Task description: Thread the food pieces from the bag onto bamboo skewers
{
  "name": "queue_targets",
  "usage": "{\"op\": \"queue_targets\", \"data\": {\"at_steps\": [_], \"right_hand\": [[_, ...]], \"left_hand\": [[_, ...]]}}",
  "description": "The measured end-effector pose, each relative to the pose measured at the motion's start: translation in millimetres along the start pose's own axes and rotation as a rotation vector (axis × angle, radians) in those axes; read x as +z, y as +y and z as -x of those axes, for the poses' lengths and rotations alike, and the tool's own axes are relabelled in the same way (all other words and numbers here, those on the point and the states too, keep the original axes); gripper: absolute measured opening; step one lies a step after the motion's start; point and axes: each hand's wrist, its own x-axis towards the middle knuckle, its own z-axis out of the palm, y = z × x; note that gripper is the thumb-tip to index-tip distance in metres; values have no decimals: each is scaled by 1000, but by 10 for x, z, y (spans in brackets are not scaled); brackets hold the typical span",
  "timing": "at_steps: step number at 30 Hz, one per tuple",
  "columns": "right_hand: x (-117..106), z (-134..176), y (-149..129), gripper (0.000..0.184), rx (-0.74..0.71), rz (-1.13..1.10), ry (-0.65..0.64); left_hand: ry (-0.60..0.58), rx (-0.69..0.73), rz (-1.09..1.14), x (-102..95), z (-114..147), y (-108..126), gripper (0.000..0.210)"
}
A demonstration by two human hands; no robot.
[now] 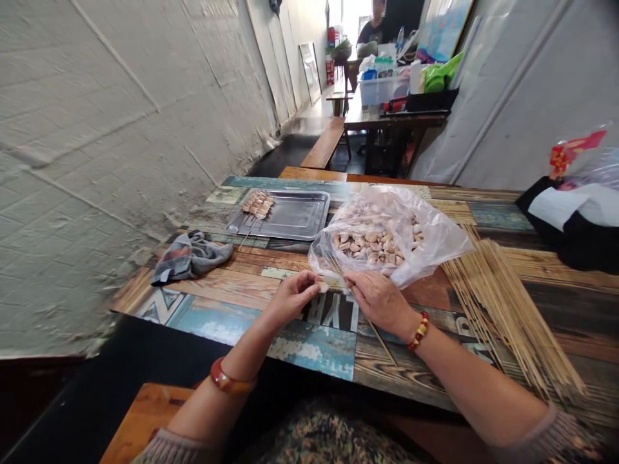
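My left hand (pixel 297 295) is closed, with a small pale piece of food (pixel 324 287) pinched at the fingertips. Just to its right, my right hand (pixel 380 299) grips a thin bamboo skewer (pixel 384 343), which slants down toward the table's near edge. Behind both hands lies an open clear plastic bag (pixel 435 241) full of pale brown and pinkish food pieces (pixel 370 248); their exact kind cannot be made out. Many loose bamboo skewers (pixel 512 309) are spread to the right of the bag. A few loaded skewers (pixel 258 205) rest on the left side of a metal tray (pixel 302 216).
A crumpled grey cloth (pixel 193 258) lies at the table's left, near the white wall (pixel 97 161). At far right stands a black holder (pixel 556 225) with white paper. Beyond are a bench (pixel 325 145), another table with a plastic bin (pixel 382 90), and a person (pixel 372 32).
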Motion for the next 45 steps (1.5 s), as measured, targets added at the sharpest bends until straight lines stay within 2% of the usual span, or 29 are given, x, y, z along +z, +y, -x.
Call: {"op": "queue_targets", "data": {"at_steps": [3,10,13,15,20,22,24,28,31,33,36,40,43,45], "right_hand": [[5,0,30,24,-16,-37,23],[-2,-19,76,23,132,-44,131],[-37,-11,54,26,97,-49,148],[-89,-17,18,28,98,-59,165],[-251,-193,-128,26,259,-171,253],[-259,-335,-156,25,304,-192,212],[-208,-486,-145,23,336,-119,158],[41,-672,-92,21,426,44,92],[222,-667,-90,20,372,0,49],[268,-633,-92,21,319,-37,41],[186,-575,-94,20,302,-65,59],[-106,-411,-155,17,327,-7,135],[-268,-193,-243,14,321,47,29],[-278,-41,-291,13,314,93,-79]], "left_hand": [[2,12,58,41,-71,-16,23],[-84,-15,197,196,-189,47,26],[-113,-37,263,119,-101,56,29],[-89,-21,337,26,-31,37,29],[15,-17,497,-105,1,-50,28],[47,-28,570,-78,-41,-87,28],[84,-34,632,-31,-82,-121,28],[126,-14,679,22,-116,-166,26],[143,5,704,11,-109,-176,25],[142,11,723,-5,-100,-174,25],[131,5,748,-32,-85,-169,24],[119,2,745,-56,-49,-174,24],[130,3,691,-51,-2,-185,23],[141,-4,642,-41,42,-190,23]]}}
